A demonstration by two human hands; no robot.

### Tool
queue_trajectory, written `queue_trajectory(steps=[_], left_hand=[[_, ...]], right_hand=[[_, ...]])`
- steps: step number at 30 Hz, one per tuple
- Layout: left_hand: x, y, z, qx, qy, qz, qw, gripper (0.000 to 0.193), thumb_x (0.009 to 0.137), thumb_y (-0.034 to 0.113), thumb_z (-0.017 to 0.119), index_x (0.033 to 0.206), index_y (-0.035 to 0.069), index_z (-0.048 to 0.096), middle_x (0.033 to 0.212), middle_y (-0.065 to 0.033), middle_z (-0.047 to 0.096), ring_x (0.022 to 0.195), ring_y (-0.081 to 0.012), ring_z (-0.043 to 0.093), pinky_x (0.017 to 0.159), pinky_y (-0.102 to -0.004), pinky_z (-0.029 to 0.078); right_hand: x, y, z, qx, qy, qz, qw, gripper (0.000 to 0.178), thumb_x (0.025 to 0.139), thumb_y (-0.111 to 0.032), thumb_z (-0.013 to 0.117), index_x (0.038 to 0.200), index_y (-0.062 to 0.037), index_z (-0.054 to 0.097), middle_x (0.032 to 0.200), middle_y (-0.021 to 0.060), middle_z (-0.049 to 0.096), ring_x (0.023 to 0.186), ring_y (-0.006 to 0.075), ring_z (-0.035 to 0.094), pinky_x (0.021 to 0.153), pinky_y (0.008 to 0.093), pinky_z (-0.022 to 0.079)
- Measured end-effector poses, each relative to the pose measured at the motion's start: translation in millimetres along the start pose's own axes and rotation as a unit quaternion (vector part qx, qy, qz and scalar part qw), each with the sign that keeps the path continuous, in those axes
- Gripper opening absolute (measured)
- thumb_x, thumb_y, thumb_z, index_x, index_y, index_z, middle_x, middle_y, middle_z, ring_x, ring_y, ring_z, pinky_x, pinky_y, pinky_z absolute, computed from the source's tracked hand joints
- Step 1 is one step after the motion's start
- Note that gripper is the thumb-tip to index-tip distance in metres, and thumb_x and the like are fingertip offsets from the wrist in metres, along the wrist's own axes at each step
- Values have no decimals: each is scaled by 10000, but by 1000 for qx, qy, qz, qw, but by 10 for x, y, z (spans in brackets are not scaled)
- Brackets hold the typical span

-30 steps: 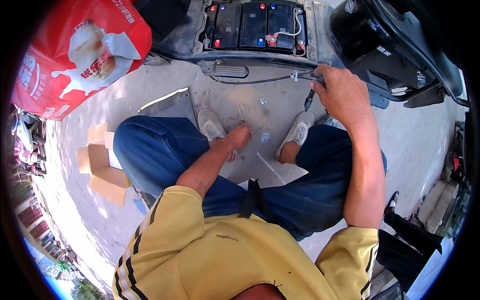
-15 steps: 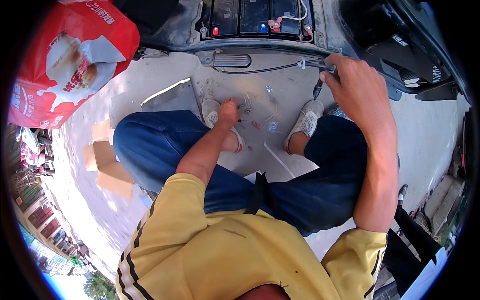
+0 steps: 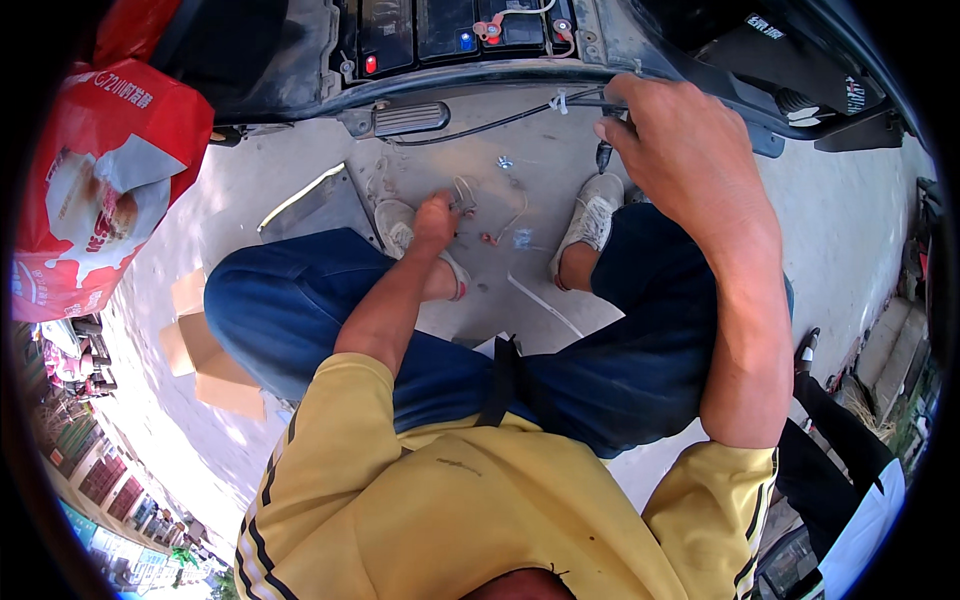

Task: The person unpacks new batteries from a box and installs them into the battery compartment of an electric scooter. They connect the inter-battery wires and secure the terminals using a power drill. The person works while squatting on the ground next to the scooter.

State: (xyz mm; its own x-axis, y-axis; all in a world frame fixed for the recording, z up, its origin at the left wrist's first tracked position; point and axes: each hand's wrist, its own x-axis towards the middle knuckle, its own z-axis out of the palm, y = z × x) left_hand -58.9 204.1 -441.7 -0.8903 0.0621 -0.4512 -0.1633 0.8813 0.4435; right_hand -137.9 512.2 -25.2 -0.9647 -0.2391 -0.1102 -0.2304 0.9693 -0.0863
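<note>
My right hand [image 3: 685, 150] is raised beside the vehicle's edge, thumb and fingers closed on a black cable [image 3: 520, 118]. A black plug-like end [image 3: 604, 155] hangs just below these fingers, above my right shoe [image 3: 590, 222]. Down by my left shoe [image 3: 398, 225], my left hand [image 3: 436, 220] is closed; whatever it grips is hidden by its fingers. Short pale wires with reddish ends [image 3: 490, 238] lie on the ground beside it. Black batteries [image 3: 450, 30] sit in the vehicle's open bay, with a wire and red-capped terminal [image 3: 487, 30] on top.
A large red bag [image 3: 125, 140] hangs at the left. A dark flat panel with a pale strip [image 3: 318, 210] lies left of my left shoe, and an open cardboard box [image 3: 215, 355] beyond my left knee. A foot pedal [image 3: 410, 118] juts from the vehicle. Another person's leg [image 3: 825, 450] is at right.
The view has shifted, so the vehicle and ground appear farther left. Both hands keep their places, the right still on the black cable, the left still low by the shoe.
</note>
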Motion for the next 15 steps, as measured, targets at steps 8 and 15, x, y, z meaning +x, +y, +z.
queue_trajectory(steps=[8, 15], left_hand=[[-132, 705, -650, -111, 15, 118, 987, 230, 954, 97, 744, 1161, 19, 682, 985, -253, 746, 973, -451, 728, 856, -500, 583], [-529, 1475, -1439, -256, -192, 158, 934, 134, 1031, -4, 662, 1163, 9, 646, 953, -60, 719, 894, -155, 691, 822, -328, 562]], right_hand=[[46, -76, -5, 2, 3, 2, 1000, 194, 950, -227, 751, 1012, -57, 819, 947, 197, 798, 937, 398, 784, 815, 488, 620], [34, -83, 96, 20, 6, -12, 1000, 198, 937, -206, 746, 1044, -55, 817, 959, 182, 808, 964, 394, 792, 854, 500, 618]])
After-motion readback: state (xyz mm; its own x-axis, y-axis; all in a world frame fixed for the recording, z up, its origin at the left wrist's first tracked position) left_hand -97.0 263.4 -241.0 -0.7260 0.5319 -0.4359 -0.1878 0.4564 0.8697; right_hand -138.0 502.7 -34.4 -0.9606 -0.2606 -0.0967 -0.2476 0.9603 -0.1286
